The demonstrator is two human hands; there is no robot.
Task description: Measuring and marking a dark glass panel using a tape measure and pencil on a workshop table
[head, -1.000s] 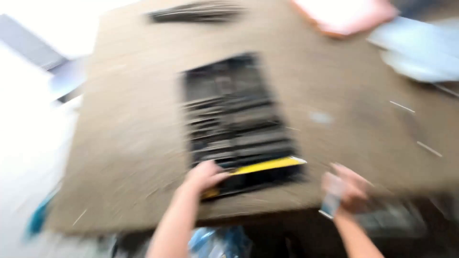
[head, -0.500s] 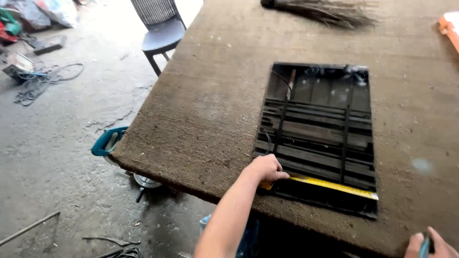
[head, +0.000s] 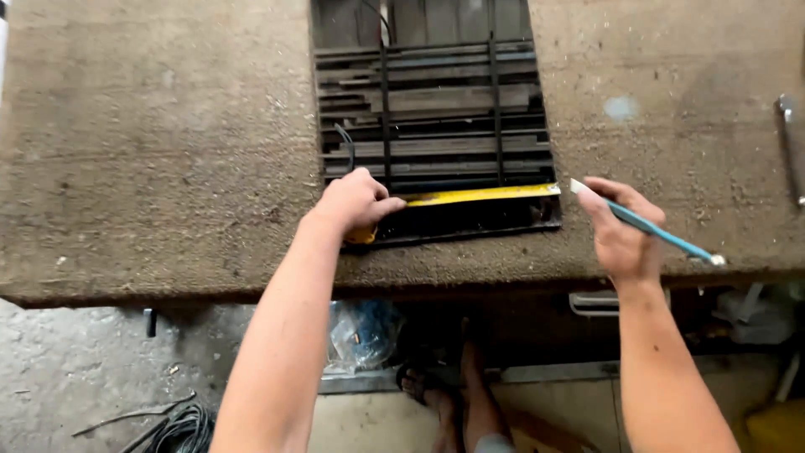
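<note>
- Yellow tape measure blade [head: 482, 195] lies stretched flat across the near end of a dark glass pane [head: 436, 117], running from my left hand to the pane's right edge.
- Brown, rough-surfaced counter [head: 168, 168] carries the pane, which reflects dark slats and bars from overhead.
- My left hand [head: 354, 201] sits palm down at the pane's near left corner, its grip closed over the tape's yellow case, thumb resting on the blade's start; the forearm reaches in straight from below.
- My right hand [head: 622, 231] hovers just off the pane's near right corner, fingers pinching a slim blue-handled tool [head: 650, 225], possibly a glass cutter or marker; I cannot tell which. Its pale tip points at the blade's far end, near but apparently not touching it.
- I judge the measuring to be set up: the blade is laid out and held in place. No mark or score line shows on the glass, so marking or cutting seems yet to be done.
- Below the counter edge I see bare feet [head: 457, 394], a crumpled plastic bag [head: 365, 331] and coiled cable [head: 180, 424] on the floor.
</note>
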